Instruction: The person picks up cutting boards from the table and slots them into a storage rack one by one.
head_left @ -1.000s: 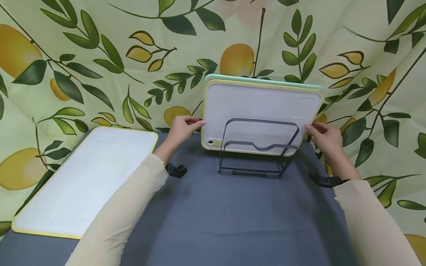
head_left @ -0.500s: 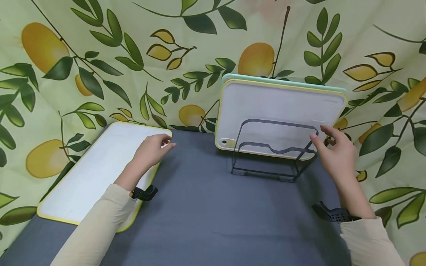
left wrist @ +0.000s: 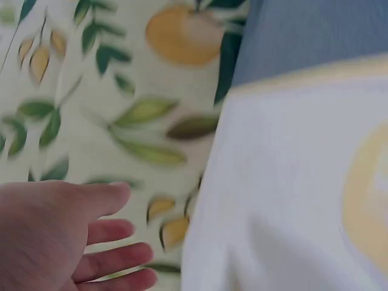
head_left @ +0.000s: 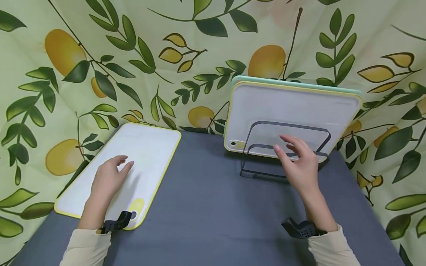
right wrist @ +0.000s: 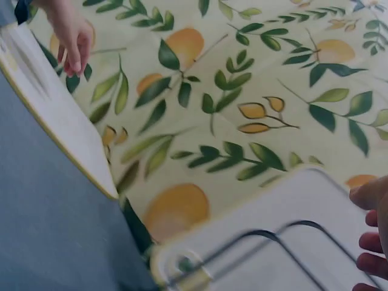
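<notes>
A white cutting board (head_left: pixel 149 151) with a yellow rim and a holed yellow corner lies flat on the left. Over it hovers my left hand (head_left: pixel 108 179), fingers loosely bent and holding nothing. A dark wire rack (head_left: pixel 289 125) stands at the back right. Leaning upright in it are another white, yellow-rimmed cutting board (head_left: pixel 299 103) and, behind that, a mint-green one (head_left: pixel 296 83). My right hand (head_left: pixel 303 168) is in front of the rack, thumb and fingers apart with nothing between them; it hides part of the lower wires. The right wrist view shows the rack and its front board (right wrist: pixel 285 209) beside that hand.
Dark grey cloth (head_left: pixel 206 192) covers the table between the flat board and the rack. A patterned curtain (head_left: pixel 139 96) with fruit and leaves hangs right behind the table. Each wrist wears a black camera band (head_left: pixel 118 222).
Both hands have let go of the upright board's sides. My left hand has moved left over the flat board; my right has come back in front of the rack. The head view has turned left.
</notes>
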`<state>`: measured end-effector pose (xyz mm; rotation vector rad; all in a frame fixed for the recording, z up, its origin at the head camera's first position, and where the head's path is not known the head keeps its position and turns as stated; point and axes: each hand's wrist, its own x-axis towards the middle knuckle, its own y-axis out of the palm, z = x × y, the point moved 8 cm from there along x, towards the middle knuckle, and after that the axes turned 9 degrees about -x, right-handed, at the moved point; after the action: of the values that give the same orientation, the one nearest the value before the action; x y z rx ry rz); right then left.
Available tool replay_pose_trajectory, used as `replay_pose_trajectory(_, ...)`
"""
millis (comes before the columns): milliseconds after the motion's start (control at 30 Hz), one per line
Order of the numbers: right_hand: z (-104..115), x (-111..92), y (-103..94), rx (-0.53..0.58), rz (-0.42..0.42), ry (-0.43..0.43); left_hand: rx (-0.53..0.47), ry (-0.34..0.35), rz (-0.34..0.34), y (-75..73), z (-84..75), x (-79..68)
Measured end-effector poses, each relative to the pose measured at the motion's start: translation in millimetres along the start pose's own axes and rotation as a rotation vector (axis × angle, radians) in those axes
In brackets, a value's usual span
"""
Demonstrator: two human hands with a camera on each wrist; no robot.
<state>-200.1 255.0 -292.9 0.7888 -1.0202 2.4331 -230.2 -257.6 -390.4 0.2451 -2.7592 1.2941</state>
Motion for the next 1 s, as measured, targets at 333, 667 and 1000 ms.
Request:
replay_pose_trajectory(333, 27, -11, 52.8, 0.032, 0.020, -0.146, -0.105, -0.241, -0.186, -19.0, 78.0, -30.2)
replay_pose_trajectory(667, 47, -16, 91.5, 0.101, 0.077, -0.140, -0.173, -0.361, -0.360, -28.2, 113.5, -39.8)
replay_pose_trajectory(1000, 55, -21, 158.7, 0.178, 0.300, -0.024, -0.254, -0.449, -0.547, -33.2, 136.7, -54.1)
